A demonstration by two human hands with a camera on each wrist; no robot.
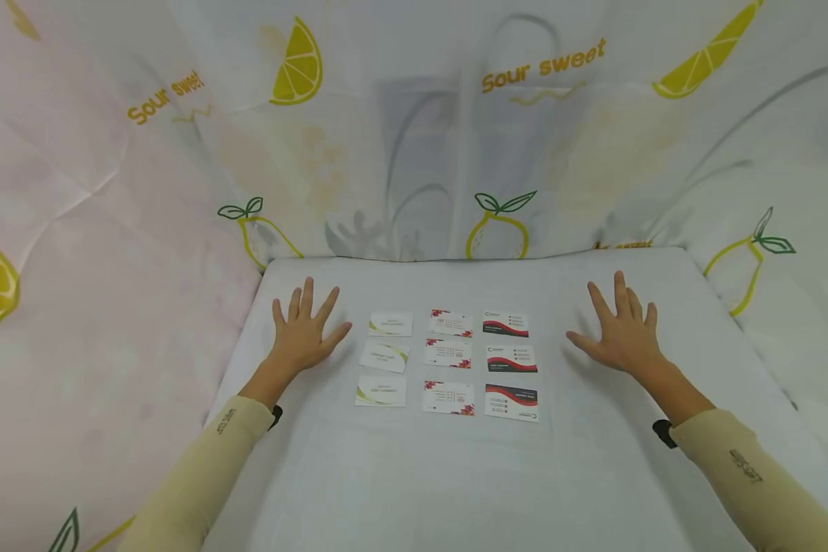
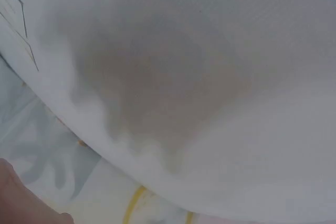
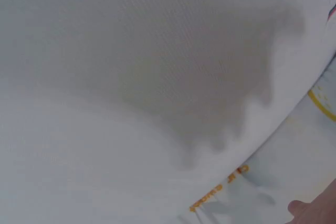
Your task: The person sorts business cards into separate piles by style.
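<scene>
Several business cards lie flat in three columns on a white table. The left column has white cards with a green-yellow curve (image 1: 382, 358), the middle one white cards with red floral corners (image 1: 448, 353), the right one red, black and white cards (image 1: 511, 359). To the left of them my left hand (image 1: 300, 337) is spread with straight fingers, holding nothing. My right hand (image 1: 624, 337), fingers likewise spread, is to the right of the cards and holds nothing. Both wrist views show a hand's shadow on the white surface and only a bit of the hand at a lower corner.
The white table (image 1: 414, 483) ends at the back against a fabric wall (image 1: 428, 153) printed with lemons and lettering. Similar fabric (image 1: 62, 307) rises on the left and on the right. Dark bands (image 1: 664, 434) sit at both wrists.
</scene>
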